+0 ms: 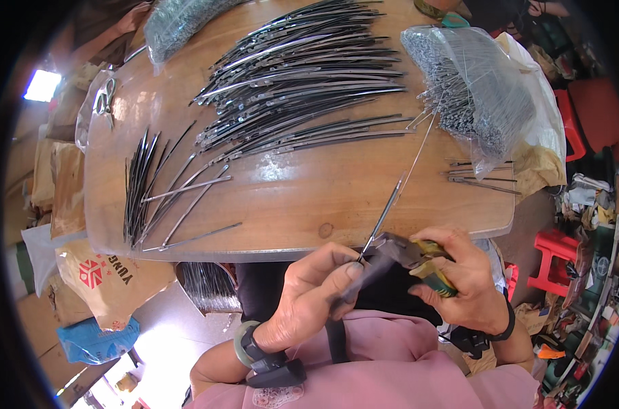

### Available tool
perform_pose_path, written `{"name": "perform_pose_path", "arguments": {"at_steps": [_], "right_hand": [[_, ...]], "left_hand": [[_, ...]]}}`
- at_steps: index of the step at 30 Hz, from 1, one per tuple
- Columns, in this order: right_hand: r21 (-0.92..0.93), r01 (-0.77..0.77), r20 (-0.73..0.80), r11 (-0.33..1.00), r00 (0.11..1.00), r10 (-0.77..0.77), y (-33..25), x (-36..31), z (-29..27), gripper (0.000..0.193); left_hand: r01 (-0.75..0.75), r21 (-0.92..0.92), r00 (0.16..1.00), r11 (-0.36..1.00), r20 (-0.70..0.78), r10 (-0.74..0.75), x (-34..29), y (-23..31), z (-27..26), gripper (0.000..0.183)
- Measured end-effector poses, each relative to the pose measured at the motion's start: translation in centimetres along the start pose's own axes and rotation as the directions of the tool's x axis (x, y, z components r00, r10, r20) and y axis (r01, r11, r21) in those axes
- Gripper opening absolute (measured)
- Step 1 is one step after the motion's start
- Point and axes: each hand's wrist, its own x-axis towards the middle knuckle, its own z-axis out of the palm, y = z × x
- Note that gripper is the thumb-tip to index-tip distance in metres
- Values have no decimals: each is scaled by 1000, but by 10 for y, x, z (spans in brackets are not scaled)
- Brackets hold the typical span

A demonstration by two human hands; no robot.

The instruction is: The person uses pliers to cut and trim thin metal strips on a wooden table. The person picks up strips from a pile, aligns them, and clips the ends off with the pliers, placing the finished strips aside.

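Wooden and pale brown under a clear cover, the surface fills the middle of the head view, with red stools on the floor to its right and a brown paper bag below its left edge. Across its far half lies a wide pile of dark, slender strips, with a smaller bunch at the left near a pair of scissors. At the right, a clear plastic bag spills thin metal wires. At the near edge, the left hand is clamped on the lower part of one dark rod, which slants up and to the right. The right hand is closed around the yellow-and-green handles of pliers, whose head is beside the rod, just above the left fingertips; blur hides whether the jaws grip it
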Motion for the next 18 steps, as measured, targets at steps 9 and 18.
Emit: {"name": "perform_pose_path", "arguments": {"at_steps": [9,18], "right_hand": [[83,-40,64,996,997,34,1,3,-1,38],[-48,146,219,988,967,-132,-4,12,18,27]], "left_hand": [[-237,173,969,956,-35,246,-1,-2,4,14],[-236,218,954,947,-132,269,-8,-6,-8,10]]}}
